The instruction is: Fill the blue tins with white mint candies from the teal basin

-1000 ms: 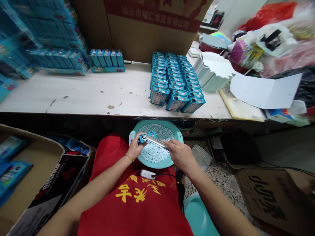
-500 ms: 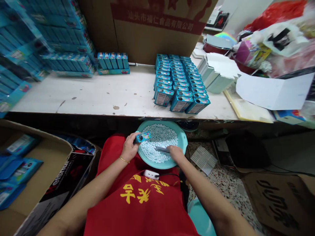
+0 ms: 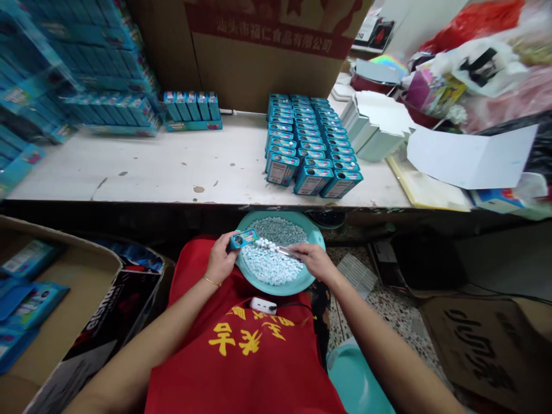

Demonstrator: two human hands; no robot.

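Note:
My left hand [image 3: 222,259] grips a small blue candy box [image 3: 244,238], tilted, with a dark round hole in its top. It is at the left rim of a turquoise basin [image 3: 318,241] on my lap. Small white and pale blue candies [image 3: 276,267] fill much of the basin. In my right hand [image 3: 314,257] is a metal scoop [image 3: 288,251], its handle end covered by my fingers. White candies lie heaped on the scoop's front end, close to the box's hole.
Rows of blue boxes [image 3: 313,141] stand on the white table [image 3: 172,172], beside folded white card [image 3: 377,123]. Packed display trays [image 3: 192,112] are at the back left. An open carton [image 3: 86,270] with blue boxes stands at my left. A turquoise tub [image 3: 360,379] sits low at right.
The scoop has come up out of the candies with a load on it and moved toward the box. My left hand still holds the box. The view has shifted slightly.

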